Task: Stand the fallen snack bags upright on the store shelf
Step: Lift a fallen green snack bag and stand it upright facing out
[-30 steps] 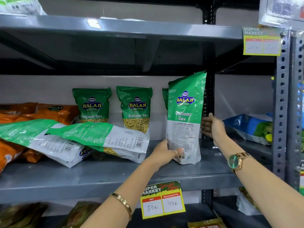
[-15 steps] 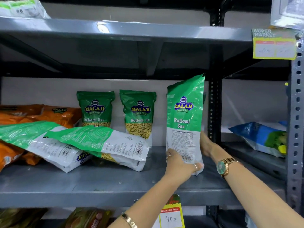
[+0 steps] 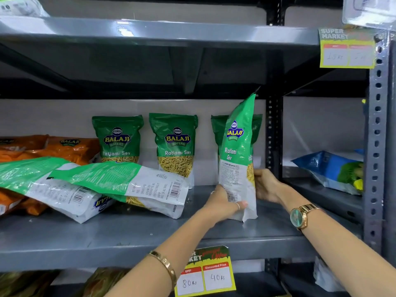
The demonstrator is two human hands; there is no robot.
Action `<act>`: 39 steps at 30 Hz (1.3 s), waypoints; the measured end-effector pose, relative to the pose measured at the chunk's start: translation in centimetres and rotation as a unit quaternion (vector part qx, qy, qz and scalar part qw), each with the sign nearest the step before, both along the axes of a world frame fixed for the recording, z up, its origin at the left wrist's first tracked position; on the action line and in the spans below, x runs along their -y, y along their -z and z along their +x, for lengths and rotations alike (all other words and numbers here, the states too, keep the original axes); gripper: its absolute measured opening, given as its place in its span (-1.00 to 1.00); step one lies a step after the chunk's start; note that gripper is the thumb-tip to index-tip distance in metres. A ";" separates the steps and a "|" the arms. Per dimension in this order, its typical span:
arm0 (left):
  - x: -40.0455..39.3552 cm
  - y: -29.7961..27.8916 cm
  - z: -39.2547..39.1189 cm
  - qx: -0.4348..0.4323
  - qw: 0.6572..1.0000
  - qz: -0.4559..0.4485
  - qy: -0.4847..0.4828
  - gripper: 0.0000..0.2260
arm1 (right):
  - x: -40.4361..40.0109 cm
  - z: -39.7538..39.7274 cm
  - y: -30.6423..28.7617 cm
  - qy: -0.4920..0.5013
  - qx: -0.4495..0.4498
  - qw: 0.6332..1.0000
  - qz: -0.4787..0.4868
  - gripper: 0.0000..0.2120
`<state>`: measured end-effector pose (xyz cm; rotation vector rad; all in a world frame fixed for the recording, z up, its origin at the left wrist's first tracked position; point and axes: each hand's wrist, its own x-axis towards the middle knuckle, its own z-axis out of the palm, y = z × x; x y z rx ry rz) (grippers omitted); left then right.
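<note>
Glossy plastic snack bags (image 3: 237, 151); smooth, slightly shiny grey metal shelf (image 3: 128, 239); price tag (image 3: 205, 275) probably matt paper.

Yellow price tag (image 3: 205, 276) reading 80 and 40; another yellow tag (image 3: 347, 49) upper right

Bright overhead glare on upper shelf (image 3: 150, 33), shadowed underside; wide-angle edge bowing

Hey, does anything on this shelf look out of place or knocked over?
Yes. Two green bags lie flat at the shelf's left front, overlapping, while others stand behind. The held bag, gripped by the left hand and right hand, is tilted.
</note>
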<state>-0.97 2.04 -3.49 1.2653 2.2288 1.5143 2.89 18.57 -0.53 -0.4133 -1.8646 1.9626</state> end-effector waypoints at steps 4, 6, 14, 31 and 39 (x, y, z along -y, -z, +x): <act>0.4 -0.4 -0.7 0.034 0.998 -0.013 0.060 -0.56 | -0.4 1.1 0.2 0.008 0.015 1.000 0.019 -0.64; 0.4 -0.5 -1.0 0.043 0.996 -0.013 0.073 -0.57 | -0.3 1.8 0.4 0.022 0.007 1.000 0.019 -0.66; -0.3 -0.8 -2.3 -0.011 0.999 -0.034 0.031 -0.66 | -0.4 4.5 1.2 0.106 -0.020 0.992 0.065 -0.51; -1.9 0.4 -4.3 0.017 0.995 -0.093 0.024 -0.52 | 0.6 3.9 3.0 0.188 -0.014 0.976 0.112 -0.20; -1.0 0.5 -3.1 -0.031 0.993 -0.116 0.011 -0.40 | 1.6 5.3 2.5 0.138 -0.034 0.988 0.067 -0.22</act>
